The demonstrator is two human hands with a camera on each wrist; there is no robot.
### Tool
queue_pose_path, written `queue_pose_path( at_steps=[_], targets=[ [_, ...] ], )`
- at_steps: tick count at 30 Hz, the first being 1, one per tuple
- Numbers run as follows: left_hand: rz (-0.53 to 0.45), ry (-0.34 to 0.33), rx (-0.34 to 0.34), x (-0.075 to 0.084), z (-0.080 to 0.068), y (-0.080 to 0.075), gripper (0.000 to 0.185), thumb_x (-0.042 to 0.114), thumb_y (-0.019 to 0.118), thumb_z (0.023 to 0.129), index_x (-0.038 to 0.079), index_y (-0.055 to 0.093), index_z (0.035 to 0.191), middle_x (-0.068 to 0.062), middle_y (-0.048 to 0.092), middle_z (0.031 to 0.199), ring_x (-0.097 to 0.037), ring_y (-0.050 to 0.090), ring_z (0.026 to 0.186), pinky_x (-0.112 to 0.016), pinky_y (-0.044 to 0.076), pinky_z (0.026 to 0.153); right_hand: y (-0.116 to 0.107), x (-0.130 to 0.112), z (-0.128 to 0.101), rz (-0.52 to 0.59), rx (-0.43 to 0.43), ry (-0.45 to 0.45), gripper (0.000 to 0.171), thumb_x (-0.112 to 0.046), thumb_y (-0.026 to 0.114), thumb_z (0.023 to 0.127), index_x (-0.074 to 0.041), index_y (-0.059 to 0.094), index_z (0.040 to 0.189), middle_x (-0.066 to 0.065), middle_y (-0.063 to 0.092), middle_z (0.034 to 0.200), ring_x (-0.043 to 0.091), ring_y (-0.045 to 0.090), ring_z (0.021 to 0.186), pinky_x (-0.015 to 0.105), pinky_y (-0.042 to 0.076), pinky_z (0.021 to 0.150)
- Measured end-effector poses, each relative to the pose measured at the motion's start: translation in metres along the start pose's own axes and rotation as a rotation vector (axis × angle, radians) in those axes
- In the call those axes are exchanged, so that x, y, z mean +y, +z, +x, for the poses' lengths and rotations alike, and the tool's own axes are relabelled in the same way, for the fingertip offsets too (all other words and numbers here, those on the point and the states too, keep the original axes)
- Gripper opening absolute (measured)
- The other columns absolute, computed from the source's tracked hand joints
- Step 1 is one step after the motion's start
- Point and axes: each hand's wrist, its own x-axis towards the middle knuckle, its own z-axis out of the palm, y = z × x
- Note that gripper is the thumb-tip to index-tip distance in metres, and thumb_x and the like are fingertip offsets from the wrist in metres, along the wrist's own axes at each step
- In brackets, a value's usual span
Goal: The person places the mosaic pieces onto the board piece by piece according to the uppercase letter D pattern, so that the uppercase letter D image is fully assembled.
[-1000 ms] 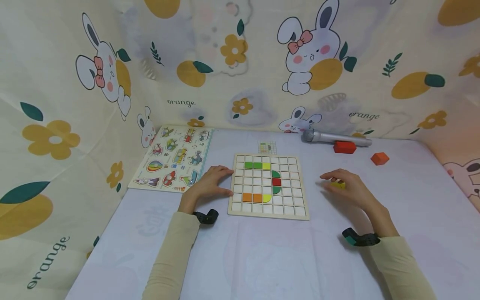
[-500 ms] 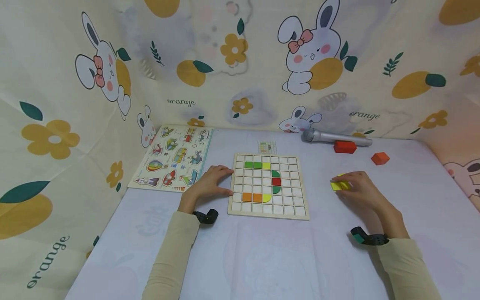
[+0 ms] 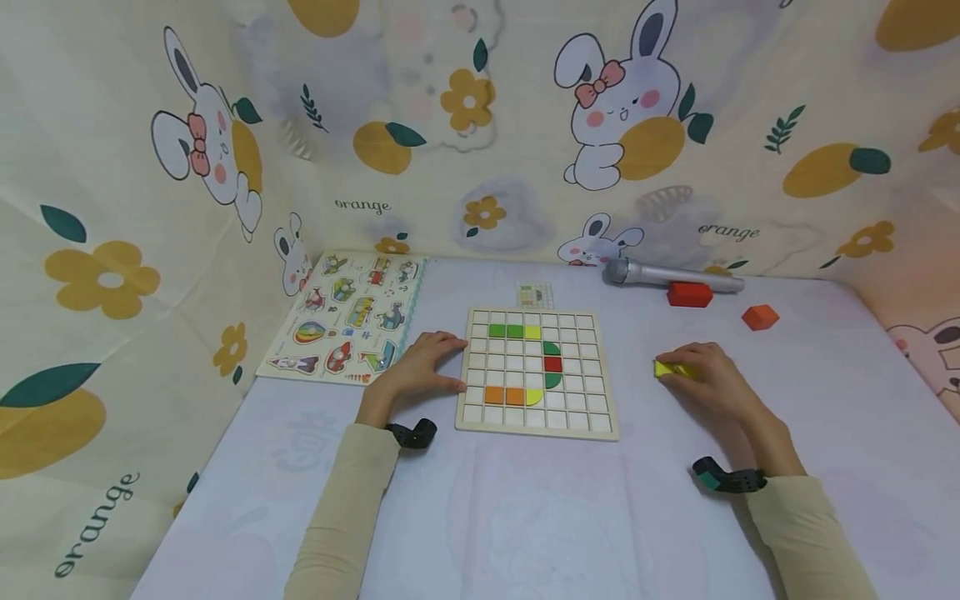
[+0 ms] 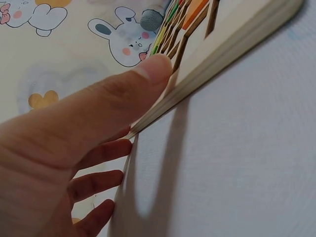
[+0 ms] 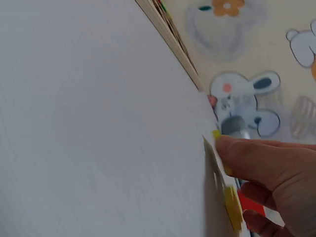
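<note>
A wooden grid board lies mid-table, with green, yellow, red and orange pieces in some of its squares. My left hand rests at its left side, thumb against the rim and the other fingers spread loosely along the edge. To the right of the board, my right hand pinches a small yellow piece between thumb and fingertips. Most of that piece is covered by the fingers, so its shape cannot be told. A second yellow block lies on the table beneath the hand in the right wrist view.
A small pattern card lies just behind the board. The picture puzzle board is at the back left. At the back right are a silver microphone, a red block and an orange-red block.
My right hand first drew back to the right over the yellow pieces, then took one in a pinch and shifted slightly left with it. The left hand and the board stayed put.
</note>
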Motion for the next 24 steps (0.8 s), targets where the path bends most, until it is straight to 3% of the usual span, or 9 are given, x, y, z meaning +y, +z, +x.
queue_pose_path(
  at_steps=[7, 18, 24],
  targets=[
    [-0.003, -0.003, -0.001, 0.0, -0.001, 0.0, 0.075, 0.043, 0.073, 0.077, 0.014, 0.044, 0.139, -0.008, 0.039, 0.143, -0.026, 0.029, 0.134, -0.043, 0.026, 0.111, 0.012, -0.032, 0.012, 0.076, 0.036, 0.017, 0.031, -0.011, 0.068, 0.085, -0.004, 0.065, 0.115, 0.014, 0.059, 0.109, 0.031, 0.043, 0.108, 0.053, 0.038, 0.087],
    [-0.008, 0.015, 0.005, -0.001, 0.0, 0.001, 0.073, 0.043, 0.073, 0.078, 0.014, 0.045, 0.139, -0.01, 0.039, 0.143, -0.027, 0.03, 0.133, -0.044, 0.027, 0.111, 0.05, -0.092, 0.035, 0.138, 0.038, -0.153, 0.027, -0.014, 0.074, 0.08, -0.01, 0.068, 0.106, 0.006, 0.062, 0.106, 0.023, 0.048, 0.102, 0.044, 0.044, 0.085],
    [-0.007, 0.015, 0.006, 0.0, -0.001, 0.0, 0.074, 0.043, 0.073, 0.077, 0.014, 0.045, 0.139, -0.009, 0.039, 0.143, -0.027, 0.03, 0.133, -0.044, 0.027, 0.111, 0.076, -0.118, 0.047, 0.165, 0.028, -0.294, 0.022, -0.016, 0.075, 0.079, -0.01, 0.069, 0.099, 0.002, 0.062, 0.097, 0.017, 0.051, 0.091, 0.035, 0.047, 0.075]
  ],
)
